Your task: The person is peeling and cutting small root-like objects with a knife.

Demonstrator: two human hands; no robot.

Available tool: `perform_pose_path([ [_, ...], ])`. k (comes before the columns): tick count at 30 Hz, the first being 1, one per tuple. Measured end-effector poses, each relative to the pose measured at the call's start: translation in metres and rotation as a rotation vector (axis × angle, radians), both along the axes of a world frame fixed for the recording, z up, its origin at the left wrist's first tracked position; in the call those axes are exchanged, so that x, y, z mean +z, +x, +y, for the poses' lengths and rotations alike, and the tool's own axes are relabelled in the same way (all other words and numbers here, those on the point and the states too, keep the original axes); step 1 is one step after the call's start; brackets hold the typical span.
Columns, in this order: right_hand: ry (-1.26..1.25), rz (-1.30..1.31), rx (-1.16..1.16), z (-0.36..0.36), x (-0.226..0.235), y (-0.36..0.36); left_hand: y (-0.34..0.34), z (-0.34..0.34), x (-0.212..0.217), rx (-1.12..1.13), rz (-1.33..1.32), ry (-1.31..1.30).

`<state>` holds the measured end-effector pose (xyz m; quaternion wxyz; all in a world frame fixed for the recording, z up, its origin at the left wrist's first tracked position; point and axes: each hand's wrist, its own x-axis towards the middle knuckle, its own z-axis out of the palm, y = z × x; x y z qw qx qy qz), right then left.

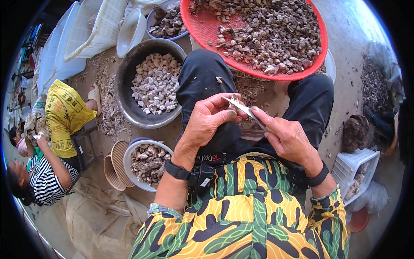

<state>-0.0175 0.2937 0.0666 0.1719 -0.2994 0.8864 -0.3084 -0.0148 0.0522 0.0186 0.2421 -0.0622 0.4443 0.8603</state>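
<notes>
My left hand (206, 120) is closed in a pinch round a small, rough brownish chunk (233, 101), mostly hidden by the fingers; its exact kind I cannot tell. In my right hand (285, 137) is a knife (246, 110) with a pale pointed blade. The blade lies against the chunk at my left fingertips, its tip toward the upper left. Both hands are above my lap, between my dark-trousered knees. Beyond them, a red perforated tray (202, 33) holds many dark, rough chunks. Paler, cleaner-looking pieces (156, 84) fill part of a dark metal basin (125, 101) left of my knee.
A white bowl of chunks (126, 166) stands beside my left forearm, next to woven baskets (113, 172). White crates (88, 32) stand at the far left. A co-worker (49, 177) sits left, holding a large lump. At right are a white basket (345, 166) and dark lumps (356, 131).
</notes>
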Motion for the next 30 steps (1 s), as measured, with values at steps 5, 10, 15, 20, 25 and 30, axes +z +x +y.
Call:
perform_pose_path([
  [5,0.024,-0.021,0.002,0.007,0.004,-0.001,0.001,0.0,0.003,0.022,-0.024,-0.015],
  [10,-0.009,-0.063,0.029,0.009,0.003,0.004,0.0,0.001,0.0,0.037,-0.011,0.022],
  [15,0.02,-0.015,0.003,0.008,-0.001,0.007,-0.001,0.001,-0.001,0.025,0.005,-0.01],
  [20,0.083,0.033,-0.025,0.0,0.004,0.008,-0.001,0.001,-0.001,0.027,-0.009,-0.056],
  [25,0.084,-0.003,-0.078,-0.018,0.005,0.001,0.0,0.009,-0.001,-0.022,0.022,-0.159],
  [30,0.02,-0.054,-0.054,-0.013,0.004,0.001,0.001,0.012,-0.001,0.063,-0.027,-0.069],
])
